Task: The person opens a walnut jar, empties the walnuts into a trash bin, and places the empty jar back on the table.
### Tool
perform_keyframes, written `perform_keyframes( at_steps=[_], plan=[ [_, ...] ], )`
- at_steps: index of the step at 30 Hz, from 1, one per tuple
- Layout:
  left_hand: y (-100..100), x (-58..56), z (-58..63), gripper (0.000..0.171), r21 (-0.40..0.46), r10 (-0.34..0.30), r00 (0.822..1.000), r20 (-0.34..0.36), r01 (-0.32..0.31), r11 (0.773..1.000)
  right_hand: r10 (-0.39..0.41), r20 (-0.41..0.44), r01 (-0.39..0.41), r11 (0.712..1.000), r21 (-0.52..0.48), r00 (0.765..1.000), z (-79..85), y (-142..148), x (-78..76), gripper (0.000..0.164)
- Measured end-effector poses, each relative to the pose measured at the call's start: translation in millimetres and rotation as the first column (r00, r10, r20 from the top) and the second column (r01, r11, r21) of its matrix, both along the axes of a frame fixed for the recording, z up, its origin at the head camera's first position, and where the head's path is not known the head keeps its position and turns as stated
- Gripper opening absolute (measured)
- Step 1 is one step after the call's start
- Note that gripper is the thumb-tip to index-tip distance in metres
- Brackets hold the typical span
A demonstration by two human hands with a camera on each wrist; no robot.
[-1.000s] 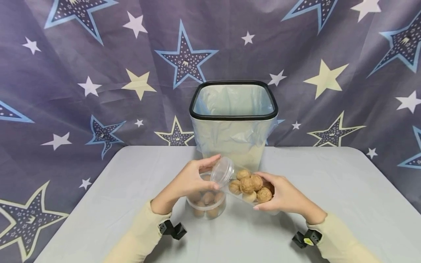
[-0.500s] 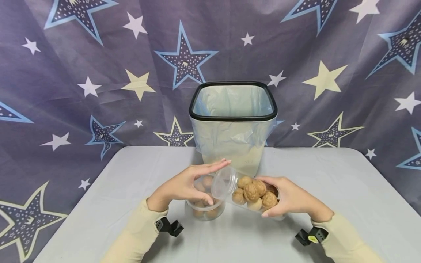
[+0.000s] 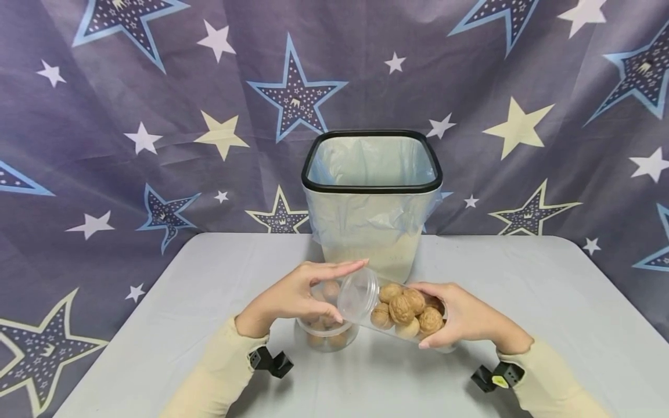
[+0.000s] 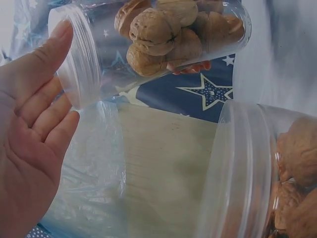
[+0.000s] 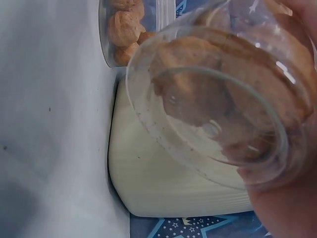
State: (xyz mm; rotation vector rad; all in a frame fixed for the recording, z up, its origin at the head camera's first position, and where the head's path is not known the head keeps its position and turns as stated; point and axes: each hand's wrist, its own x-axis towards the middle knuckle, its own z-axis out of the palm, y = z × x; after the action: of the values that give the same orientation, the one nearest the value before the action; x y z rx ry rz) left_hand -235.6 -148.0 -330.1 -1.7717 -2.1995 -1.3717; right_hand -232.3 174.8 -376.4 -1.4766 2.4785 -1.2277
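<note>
My right hand [image 3: 462,313] grips a clear plastic jar [image 3: 375,323] of walnuts [image 3: 401,309] near its base, holding it tilted above the table with its lidded end toward the left. On that end is a clear lid [image 3: 357,296], with the left hand [image 3: 298,293] spread around its rim, thumb below and fingers above. The left wrist view shows the thumb [image 4: 62,32] against the lid's edge. Below and behind the left hand stands a second clear jar [image 3: 326,333] of walnuts, partly hidden. The right wrist view looks onto the held jar's round base [image 5: 143,106].
A white bin [image 3: 368,255] with a black rim and a bluish liner stands just behind the jars. All stand on a grey-white table [image 3: 522,290]. A star-patterned cloth [image 3: 366,69] hangs at the back.
Both hands and the tilted jar have shifted slightly right and down. The left fingers have straightened across the top of the lid. The second jar and the bin stay put.
</note>
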Motion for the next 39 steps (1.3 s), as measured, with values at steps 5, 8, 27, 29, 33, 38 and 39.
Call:
perform_keyframes(
  at_steps=[5, 8, 27, 29, 33, 38, 39],
  plan=[
    [1.2, 0.4, 0.5, 0.083, 0.001, 0.046, 0.999, 0.024, -0.046, 0.999, -0.043, -0.01, 0.043, 0.999, 0.004, 0.999, 0.3, 0.3, 1.2, 0.075],
    [1.6, 1.4, 0.8, 0.084, -0.005, 0.086, 0.995, 0.044, -0.086, 0.996, -0.068, -0.019, 0.068, 0.998, 0.008, 0.998, -0.2, -0.1, 1.7, 0.075],
    [8.4, 6.1, -1.0, 0.071, -0.043, 0.366, 0.876, 0.313, -0.372, 0.927, -0.169, -0.03, 0.169, 0.986, -0.005, 0.985, -0.6, -2.0, 1.8, 0.074],
    [9.3, 6.6, -1.1, 0.069, -0.052, 0.396, 0.852, 0.342, -0.403, 0.914, -0.184, -0.022, 0.184, 0.983, -0.002, 0.983, -0.8, -2.4, 1.8, 0.074],
    [10.2, 6.8, -1.4, 0.065, -0.05, 0.42, 0.832, 0.363, -0.432, 0.9, -0.204, -0.022, 0.204, 0.979, 0.009, 0.979, -0.2, -3.0, 1.8, 0.075],
    [8.1, 4.8, -1.6, 0.061, -0.055, 0.401, 0.845, 0.353, -0.41, 0.911, -0.188, -0.025, 0.188, 0.982, 0.018, 0.982, 0.7, -1.2, 1.4, 0.076],
    [7.3, 4.4, -1.5, 0.061, -0.061, 0.397, 0.849, 0.348, -0.402, 0.913, -0.184, -0.027, 0.184, 0.983, 0.019, 0.983, 1.1, -0.5, 1.2, 0.076]
  ],
)
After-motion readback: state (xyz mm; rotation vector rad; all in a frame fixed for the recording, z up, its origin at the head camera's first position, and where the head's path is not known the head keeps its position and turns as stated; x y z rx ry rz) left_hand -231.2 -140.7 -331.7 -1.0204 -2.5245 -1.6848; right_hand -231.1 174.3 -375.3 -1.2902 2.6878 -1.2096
